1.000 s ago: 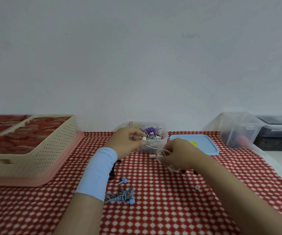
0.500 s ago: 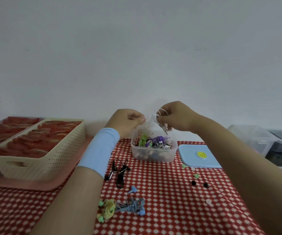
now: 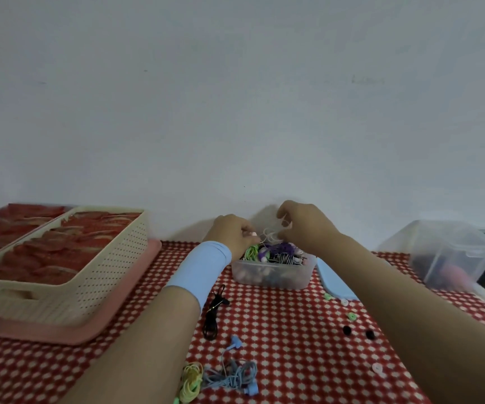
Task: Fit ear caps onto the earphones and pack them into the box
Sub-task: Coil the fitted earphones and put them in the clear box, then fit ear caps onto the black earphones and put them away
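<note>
Both hands have come down since half a second ago and now hover just over the clear plastic box [image 3: 264, 277] of coloured earphones. The left hand [image 3: 231, 234] pinches the small white earbud [image 3: 254, 234]. The right hand [image 3: 305, 225] grips the coiled white earphone cable [image 3: 273, 236] in curled fingers. A loose green ear cap [image 3: 352, 316] and two black ear caps [image 3: 346, 330] lie as before on the red-and-white checked cloth [image 3: 279, 330], right of the box.

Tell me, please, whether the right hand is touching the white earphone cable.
Touching. The head view shows the right hand pinching the white earphone cable in its curled fingers, just above the clear box.
</note>
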`<state>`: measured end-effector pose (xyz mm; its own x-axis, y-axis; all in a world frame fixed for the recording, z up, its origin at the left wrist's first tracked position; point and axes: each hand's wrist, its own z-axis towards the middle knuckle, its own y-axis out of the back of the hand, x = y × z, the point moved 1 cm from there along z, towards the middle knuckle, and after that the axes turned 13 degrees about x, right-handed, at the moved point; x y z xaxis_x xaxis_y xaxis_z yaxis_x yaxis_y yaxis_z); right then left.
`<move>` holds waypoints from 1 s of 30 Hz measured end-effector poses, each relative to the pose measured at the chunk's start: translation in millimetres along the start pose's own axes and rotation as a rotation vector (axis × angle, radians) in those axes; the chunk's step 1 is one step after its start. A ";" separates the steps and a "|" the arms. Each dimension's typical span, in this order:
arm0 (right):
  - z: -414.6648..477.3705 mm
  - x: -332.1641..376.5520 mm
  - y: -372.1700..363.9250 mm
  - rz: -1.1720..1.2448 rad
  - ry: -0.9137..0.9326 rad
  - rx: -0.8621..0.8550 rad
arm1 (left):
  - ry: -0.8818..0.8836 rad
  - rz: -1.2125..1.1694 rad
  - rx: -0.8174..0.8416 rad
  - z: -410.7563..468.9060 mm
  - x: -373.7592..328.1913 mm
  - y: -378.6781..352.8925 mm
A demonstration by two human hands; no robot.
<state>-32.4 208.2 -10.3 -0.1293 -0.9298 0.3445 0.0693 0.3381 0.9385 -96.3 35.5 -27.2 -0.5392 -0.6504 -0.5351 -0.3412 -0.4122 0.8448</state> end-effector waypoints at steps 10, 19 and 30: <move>-2.4 -16.1 -8.7 -0.180 0.017 0.166 | -0.056 0.096 0.084 5.7 1.9 -8.2; -14.9 -7.2 -6.0 -0.151 -0.001 0.135 | -0.096 0.057 0.039 -16.2 -0.5 5.6; -60.8 92.0 -38.2 -0.133 0.267 0.287 | 0.197 0.248 0.208 -89.3 30.8 20.1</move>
<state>13.2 100.9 -15.7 0.1457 -0.9603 0.2378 -0.2139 0.2041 0.9553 -50.9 -49.8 -26.8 -0.4739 -0.8326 -0.2868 -0.3783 -0.1016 0.9201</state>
